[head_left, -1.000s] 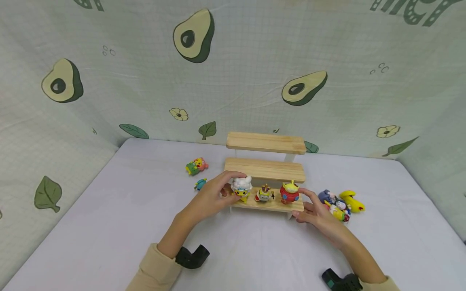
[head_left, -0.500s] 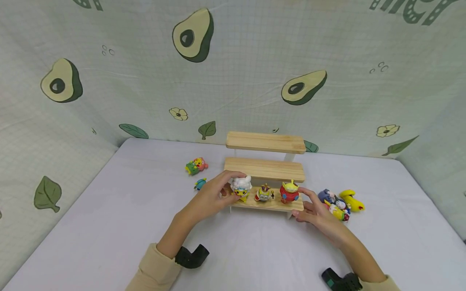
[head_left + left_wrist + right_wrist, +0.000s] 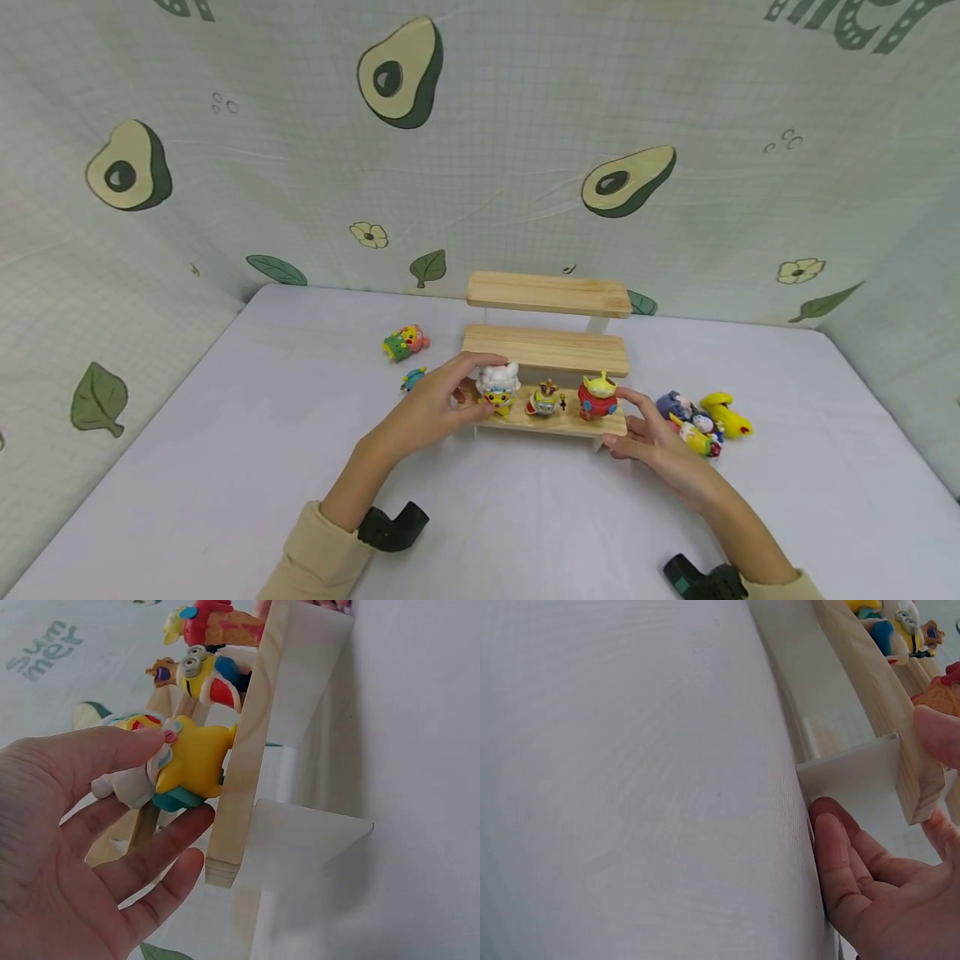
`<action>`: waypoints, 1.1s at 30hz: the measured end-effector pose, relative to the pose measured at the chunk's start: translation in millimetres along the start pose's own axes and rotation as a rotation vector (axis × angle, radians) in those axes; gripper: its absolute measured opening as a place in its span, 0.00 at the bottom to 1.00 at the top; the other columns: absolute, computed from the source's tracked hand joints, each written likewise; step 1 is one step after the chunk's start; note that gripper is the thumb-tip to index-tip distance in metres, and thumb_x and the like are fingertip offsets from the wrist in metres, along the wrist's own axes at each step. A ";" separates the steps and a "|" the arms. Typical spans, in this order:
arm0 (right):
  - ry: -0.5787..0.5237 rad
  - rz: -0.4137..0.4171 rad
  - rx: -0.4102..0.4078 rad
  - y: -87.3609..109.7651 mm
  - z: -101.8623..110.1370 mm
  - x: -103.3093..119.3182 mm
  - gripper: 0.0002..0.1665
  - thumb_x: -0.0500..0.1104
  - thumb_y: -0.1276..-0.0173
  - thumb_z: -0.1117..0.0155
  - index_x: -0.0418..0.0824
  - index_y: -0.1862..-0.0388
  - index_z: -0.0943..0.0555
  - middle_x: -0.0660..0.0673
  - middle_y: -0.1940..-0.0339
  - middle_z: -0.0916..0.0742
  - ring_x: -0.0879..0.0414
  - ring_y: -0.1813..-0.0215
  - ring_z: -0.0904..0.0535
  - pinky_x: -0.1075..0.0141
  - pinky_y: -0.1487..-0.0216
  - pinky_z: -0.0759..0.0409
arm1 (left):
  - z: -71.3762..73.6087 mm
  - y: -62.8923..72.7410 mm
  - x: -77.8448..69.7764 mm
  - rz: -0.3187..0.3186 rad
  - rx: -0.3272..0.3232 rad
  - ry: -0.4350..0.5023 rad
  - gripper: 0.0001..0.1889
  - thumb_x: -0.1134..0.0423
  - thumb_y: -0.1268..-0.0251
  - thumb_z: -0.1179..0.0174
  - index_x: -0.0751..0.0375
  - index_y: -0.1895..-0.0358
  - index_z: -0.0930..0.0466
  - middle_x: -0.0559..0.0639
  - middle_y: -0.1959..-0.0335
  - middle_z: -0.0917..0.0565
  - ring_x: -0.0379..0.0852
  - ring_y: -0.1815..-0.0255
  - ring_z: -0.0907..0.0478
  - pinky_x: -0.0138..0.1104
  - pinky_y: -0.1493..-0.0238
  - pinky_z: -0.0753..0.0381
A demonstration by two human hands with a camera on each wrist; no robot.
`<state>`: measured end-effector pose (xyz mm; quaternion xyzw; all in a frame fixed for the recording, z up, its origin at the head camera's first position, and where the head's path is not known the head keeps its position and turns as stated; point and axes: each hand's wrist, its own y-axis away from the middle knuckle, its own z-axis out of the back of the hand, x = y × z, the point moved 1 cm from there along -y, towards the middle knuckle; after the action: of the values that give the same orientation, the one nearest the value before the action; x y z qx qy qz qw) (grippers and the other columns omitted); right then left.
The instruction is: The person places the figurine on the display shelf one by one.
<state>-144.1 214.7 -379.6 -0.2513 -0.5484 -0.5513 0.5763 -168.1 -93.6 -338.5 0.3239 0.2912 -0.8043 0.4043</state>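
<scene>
A three-tier wooden display shelf [image 3: 545, 347] with white supports stands on the table. My left hand [image 3: 435, 404] pinches a yellow figurine [image 3: 196, 754] with a fluffy white hat, upright at the left end of the bottom tier; the thumb lies across its front, other fingers behind. Beside it stands a small crowned Minion figurine [image 3: 543, 401]. Farther right is a green alien figurine [image 3: 597, 397] in red. My right hand [image 3: 660, 450] grips the bottom tier's right end, close to the alien, with some fingers [image 3: 836, 847] curled low beside the white support.
Left of the shelf lie green and pink figurines [image 3: 406, 342] and a small blue figurine [image 3: 413, 380], partly behind the left hand. Several more figurines [image 3: 693, 425] and a yellow figurine [image 3: 726, 414] are heaped right of the shelf. Patterned cloth [image 3: 510, 167] hangs behind the table.
</scene>
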 end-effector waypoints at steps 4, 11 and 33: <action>-0.005 0.004 0.004 0.2 0.0 0.0 0.45 0.47 0.34 0.41 0.49 0.27 0.57 0.27 0.36 0.31 0.49 0.50 0.22 0.58 0.47 0.26 | 5.8 1.2 0.6 0.009 0.024 0.046 0.32 0.62 0.44 0.34 0.40 0.36 0.35 0.38 0.42 0.27 0.39 0.58 0.23 0.34 0.56 0.23; -0.004 0.008 0.005 -0.4 0.2 -0.5 0.45 0.47 0.34 0.42 0.49 0.27 0.57 0.28 0.38 0.29 0.50 0.50 0.23 0.57 0.46 0.26 | 22.9 5.0 5.8 -0.001 0.016 0.125 0.29 0.59 0.40 0.37 0.47 0.34 0.35 0.43 0.37 0.29 0.47 0.47 0.22 0.43 0.49 0.25; 0.000 -0.012 -0.012 -0.4 0.2 -0.3 0.45 0.48 0.35 0.41 0.49 0.28 0.56 0.30 0.39 0.28 0.49 0.51 0.23 0.58 0.47 0.27 | 63.3 17.6 79.4 0.295 -0.323 0.247 0.21 0.66 0.31 0.50 0.59 0.36 0.33 0.55 0.33 0.33 0.55 0.31 0.40 0.49 0.32 0.41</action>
<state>-144.5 214.8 -379.9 -0.2514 -0.5465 -0.5579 0.5717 -208.2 -185.3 -363.0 0.3901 0.4127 -0.6339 0.5250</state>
